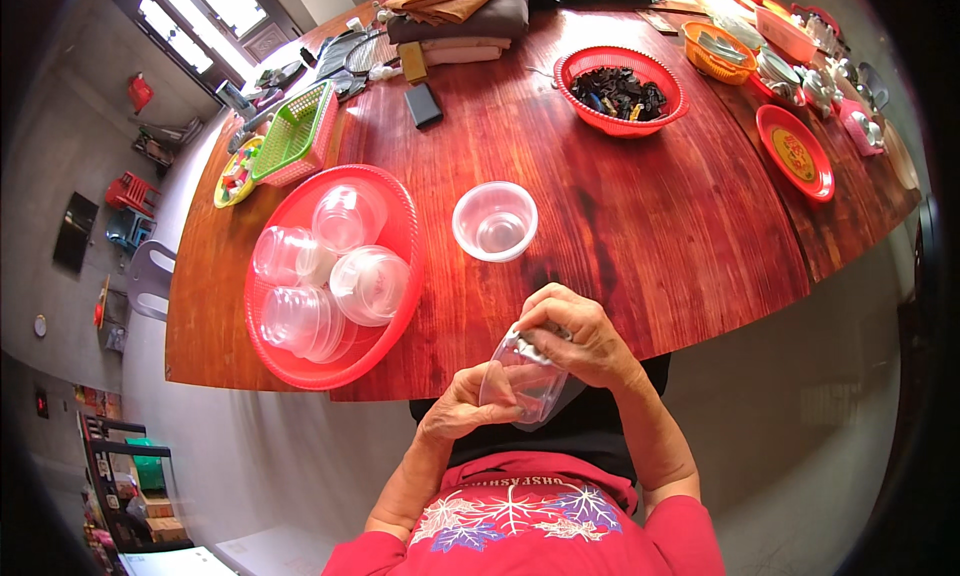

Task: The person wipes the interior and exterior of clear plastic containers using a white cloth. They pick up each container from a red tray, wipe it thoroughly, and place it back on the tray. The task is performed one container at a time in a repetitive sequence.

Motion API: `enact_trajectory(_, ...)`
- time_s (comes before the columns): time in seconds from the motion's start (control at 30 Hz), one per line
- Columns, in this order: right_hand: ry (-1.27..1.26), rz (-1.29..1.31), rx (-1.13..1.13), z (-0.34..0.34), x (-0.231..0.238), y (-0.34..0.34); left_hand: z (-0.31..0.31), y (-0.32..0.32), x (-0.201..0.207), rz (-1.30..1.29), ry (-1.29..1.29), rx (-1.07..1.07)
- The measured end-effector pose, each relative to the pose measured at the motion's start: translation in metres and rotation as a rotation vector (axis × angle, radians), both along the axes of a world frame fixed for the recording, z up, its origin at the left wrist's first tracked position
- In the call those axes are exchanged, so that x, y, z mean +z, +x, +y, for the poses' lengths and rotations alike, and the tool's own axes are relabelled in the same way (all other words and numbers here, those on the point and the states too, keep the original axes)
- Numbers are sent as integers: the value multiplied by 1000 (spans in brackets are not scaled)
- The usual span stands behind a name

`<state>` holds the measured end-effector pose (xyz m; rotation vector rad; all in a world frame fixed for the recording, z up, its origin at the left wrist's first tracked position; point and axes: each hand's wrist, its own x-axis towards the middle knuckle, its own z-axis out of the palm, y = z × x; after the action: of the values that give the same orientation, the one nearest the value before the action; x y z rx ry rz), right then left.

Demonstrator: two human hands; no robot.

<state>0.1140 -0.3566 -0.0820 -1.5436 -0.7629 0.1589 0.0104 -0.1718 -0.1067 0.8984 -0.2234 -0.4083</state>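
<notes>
My left hand point(462, 406) is closed on a clear plastic bowl point(541, 396), held tilted on its side just off the near table edge, above my lap. My right hand point(588, 340) is closed over the bowl's upper side, bunching a small whitish cloth point(531, 350) against it. Part of the cloth is hidden under the fingers. Beyond my hands a second clear bowl point(497, 224) stands upright on the table. To its left, a wide red plastic basin point(409, 261) holds several stacks of similar clear bowls point(370, 284).
On the reddish wooden table point(660, 236) stand a red basket point(680, 104) of dark pieces, a green basket point(293, 136), a black box point(423, 105) and folded cloths point(470, 16). An orange basket point(738, 74) and a red plate point(822, 176) lie at the right.
</notes>
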Motion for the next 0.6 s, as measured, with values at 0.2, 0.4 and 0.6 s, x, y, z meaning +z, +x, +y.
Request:
enact_trajectory(0.2,246,609,132,-13,-18,-2,0,4,-2,54,-306,-89)
enact_trajectory(0.4,38,89,-50,-10,-9,-2,-2,5,0,174,-246,-56)
enact_trajectory(0.6,-95,-448,37,7,32,-21,9,2,-4,195,183,-46)
